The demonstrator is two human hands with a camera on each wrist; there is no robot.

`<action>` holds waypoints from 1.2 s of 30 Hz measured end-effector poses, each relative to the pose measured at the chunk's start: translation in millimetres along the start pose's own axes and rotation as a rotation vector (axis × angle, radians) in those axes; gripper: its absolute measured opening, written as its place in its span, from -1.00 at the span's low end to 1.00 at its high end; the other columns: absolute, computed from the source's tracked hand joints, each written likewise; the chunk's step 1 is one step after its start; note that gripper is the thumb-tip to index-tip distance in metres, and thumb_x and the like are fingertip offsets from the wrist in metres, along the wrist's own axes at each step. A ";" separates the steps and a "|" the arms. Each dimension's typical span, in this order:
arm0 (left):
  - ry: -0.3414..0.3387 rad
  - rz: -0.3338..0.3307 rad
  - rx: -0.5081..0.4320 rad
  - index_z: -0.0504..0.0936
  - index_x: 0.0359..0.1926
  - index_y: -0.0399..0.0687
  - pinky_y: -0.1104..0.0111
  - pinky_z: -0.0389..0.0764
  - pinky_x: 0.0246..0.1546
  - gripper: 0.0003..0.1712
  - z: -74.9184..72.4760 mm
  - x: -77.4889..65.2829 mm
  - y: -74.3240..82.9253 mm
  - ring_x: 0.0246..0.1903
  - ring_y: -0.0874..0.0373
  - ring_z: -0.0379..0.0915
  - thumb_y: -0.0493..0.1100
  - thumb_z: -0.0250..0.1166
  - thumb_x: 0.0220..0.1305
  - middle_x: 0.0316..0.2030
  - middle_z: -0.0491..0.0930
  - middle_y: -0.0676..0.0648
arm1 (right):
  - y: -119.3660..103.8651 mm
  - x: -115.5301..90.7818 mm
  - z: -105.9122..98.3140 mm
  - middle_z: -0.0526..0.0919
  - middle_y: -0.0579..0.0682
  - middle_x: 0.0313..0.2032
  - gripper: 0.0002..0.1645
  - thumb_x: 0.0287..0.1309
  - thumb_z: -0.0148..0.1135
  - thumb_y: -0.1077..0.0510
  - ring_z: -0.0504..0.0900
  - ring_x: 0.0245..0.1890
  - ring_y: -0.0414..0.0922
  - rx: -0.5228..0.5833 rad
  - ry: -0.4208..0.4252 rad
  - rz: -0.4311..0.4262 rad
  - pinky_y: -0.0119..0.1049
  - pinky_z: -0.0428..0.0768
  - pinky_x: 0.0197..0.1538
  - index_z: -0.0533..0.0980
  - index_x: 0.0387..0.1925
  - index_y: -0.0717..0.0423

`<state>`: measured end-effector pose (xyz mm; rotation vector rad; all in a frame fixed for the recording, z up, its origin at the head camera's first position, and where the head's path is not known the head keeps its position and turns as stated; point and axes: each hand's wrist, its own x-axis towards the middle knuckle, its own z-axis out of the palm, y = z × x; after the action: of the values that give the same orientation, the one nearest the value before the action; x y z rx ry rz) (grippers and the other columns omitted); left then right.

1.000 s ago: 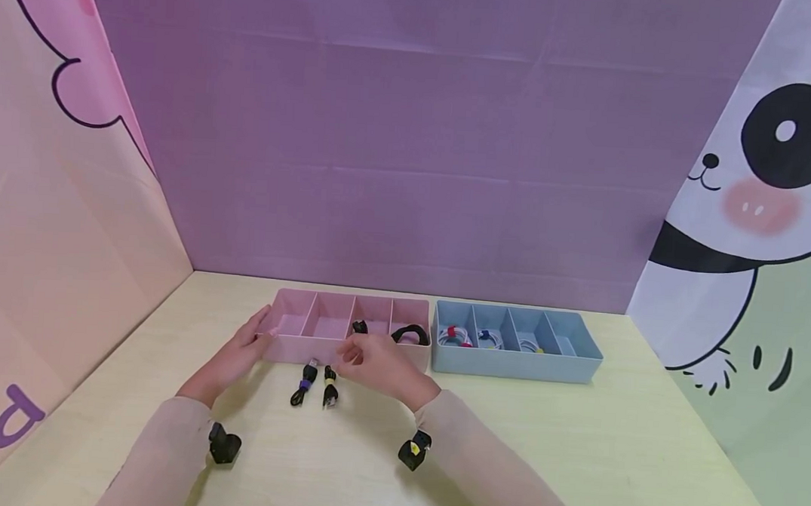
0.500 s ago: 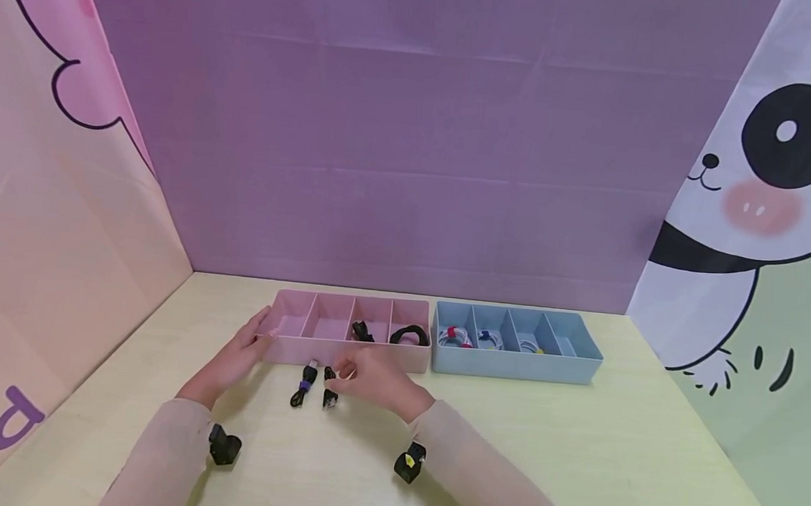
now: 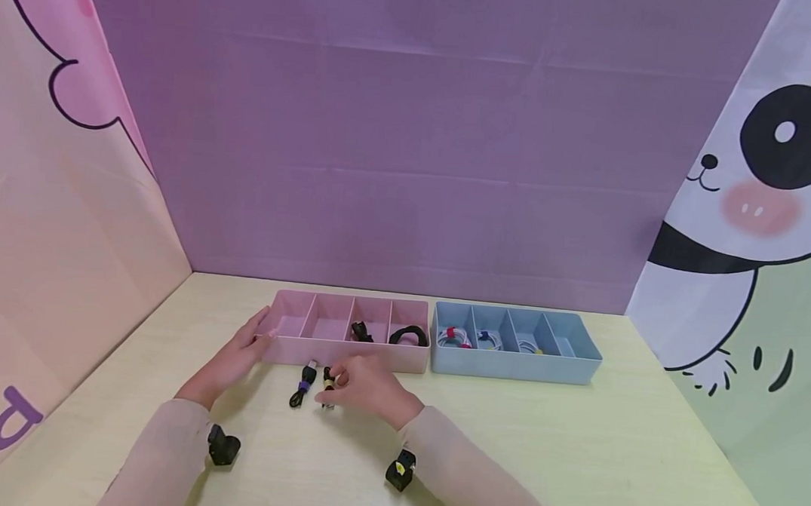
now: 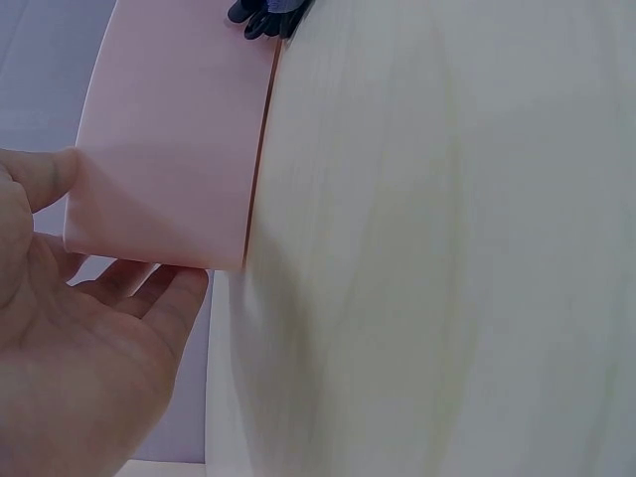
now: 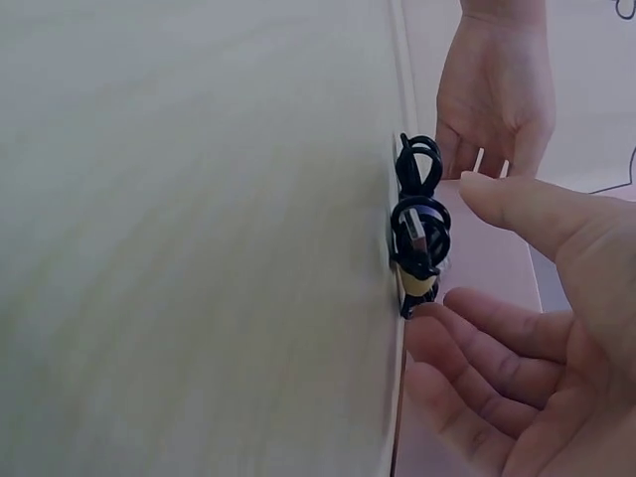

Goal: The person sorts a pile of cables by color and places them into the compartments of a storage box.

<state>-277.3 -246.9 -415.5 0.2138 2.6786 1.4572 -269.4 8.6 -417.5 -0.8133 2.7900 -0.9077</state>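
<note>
My left hand (image 3: 234,357) grips the left end of the pink divided box (image 3: 289,349); the left wrist view shows the thumb at the rim and the fingers against the end wall. In front of this box lie two bundled black cables. One is a USB cable with a purple tie (image 3: 304,385); to its right is a cable with a yellow tie (image 3: 328,385). My right hand (image 3: 372,387) reaches over the yellow-tied cable, partly covering it. In the right wrist view, thumb and fingers stand apart around that cable (image 5: 418,282), fingertips right at the tie.
Two of the pink box's compartments hold black cables: a bundled cable (image 3: 361,331) and a coiled cable (image 3: 409,333). Beside it on the right stands a blue divided box (image 3: 516,366) with several white coiled cables. A purple backdrop (image 3: 409,170) rises behind the pale table (image 3: 573,449).
My right hand has moved left and down from the pink box's front to the yellow-tied cable. The bundled black cable now lies lower in its compartment. My left hand has stayed put.
</note>
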 end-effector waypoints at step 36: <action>0.014 -0.001 0.003 -0.34 0.59 -0.16 -0.38 -0.27 0.34 -0.17 1.8 1.1 -1.6 0.47 -0.46 -0.43 0.08 -0.13 0.62 0.53 -0.38 -0.42 | -0.9 1.7 1.2 0.72 -0.19 -0.35 -0.62 0.05 0.53 0.02 0.57 -0.35 -0.37 -0.084 -0.047 0.022 -0.48 0.55 -0.13 0.72 -0.11 0.11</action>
<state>-278.3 -246.1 -417.9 0.2026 2.6915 1.4605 -270.2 6.5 -417.9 -0.8025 2.8071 -0.7624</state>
